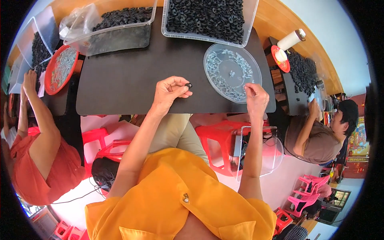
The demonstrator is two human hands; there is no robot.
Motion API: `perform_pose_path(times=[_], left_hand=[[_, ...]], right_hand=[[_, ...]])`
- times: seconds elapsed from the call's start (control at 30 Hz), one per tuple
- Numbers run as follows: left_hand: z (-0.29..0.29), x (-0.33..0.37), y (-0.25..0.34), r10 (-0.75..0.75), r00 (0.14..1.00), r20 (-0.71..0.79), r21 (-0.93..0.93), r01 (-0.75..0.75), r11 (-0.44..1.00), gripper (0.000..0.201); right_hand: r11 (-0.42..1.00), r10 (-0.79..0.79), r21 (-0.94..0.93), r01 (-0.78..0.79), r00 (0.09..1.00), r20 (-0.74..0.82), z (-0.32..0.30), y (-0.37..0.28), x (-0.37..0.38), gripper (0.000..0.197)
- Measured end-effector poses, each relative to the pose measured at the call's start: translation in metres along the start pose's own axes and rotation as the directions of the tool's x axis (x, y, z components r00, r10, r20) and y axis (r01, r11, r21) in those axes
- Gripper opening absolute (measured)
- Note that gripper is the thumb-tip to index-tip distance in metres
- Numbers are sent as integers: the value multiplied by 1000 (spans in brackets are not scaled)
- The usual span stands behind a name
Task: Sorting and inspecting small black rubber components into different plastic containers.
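Note:
Between the thumb and fingers of my left hand (170,94) is a small black plastic part (188,85), held above the dark table near its front edge. My right hand (257,98) is over the near right rim of a round clear tray (212,76). Its thumb and fingertips are pinched together; whatever they hold is too small to make out. Many tiny shiny pieces (228,89) lie around the tray, with a little heap in its middle.
A clear bin (163,30) of black parts stands at the far right of the dark table (120,80); another bin (96,49) is at the far left. Co-workers sit at side tables, one in a red top (48,168), one in brown (320,144). Red stools (216,140) stand below.

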State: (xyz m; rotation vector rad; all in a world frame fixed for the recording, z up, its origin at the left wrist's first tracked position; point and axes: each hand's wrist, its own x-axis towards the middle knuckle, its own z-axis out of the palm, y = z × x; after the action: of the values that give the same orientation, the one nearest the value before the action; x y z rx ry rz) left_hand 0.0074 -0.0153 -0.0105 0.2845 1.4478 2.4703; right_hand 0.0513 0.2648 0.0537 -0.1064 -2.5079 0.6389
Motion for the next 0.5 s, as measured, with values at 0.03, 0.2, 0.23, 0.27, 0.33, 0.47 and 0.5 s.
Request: perform_pose_path(times=[0.03,0.2,0.23,0.27,0.33,0.47,0.5], left_hand=[[1,0,0,-4,1000,3,0,4,1000,14],[3,2,1,20,1000,15,-4,-20,1000,14],[2,1,1,18,1000,14,1,-18,1000,14],[2,1,1,15,1000,13,4,-15,1000,14],[0,2,-1,14,1000,13,8,-14,1000,14],[4,1,-1,2,1000,14,-5,-2,1000,14],[5,2,0,-3,1000,9,-4,3,1000,14]], right_hand=[[999,21,27,-22,1000,11,0,5,2,10],[1000,-11,2,11,999,48,14,15,17,11],[999,-41,10,40,997,67,22,14,24,12],[999,-2,-34,6,994,110,27,11,32,18],[991,58,-128,-34,981,183,42,8,46,19],[981,60,-192,-2,952,301,54,21,60,21],[988,54,-156,-1,940,337,49,19,64,19]])
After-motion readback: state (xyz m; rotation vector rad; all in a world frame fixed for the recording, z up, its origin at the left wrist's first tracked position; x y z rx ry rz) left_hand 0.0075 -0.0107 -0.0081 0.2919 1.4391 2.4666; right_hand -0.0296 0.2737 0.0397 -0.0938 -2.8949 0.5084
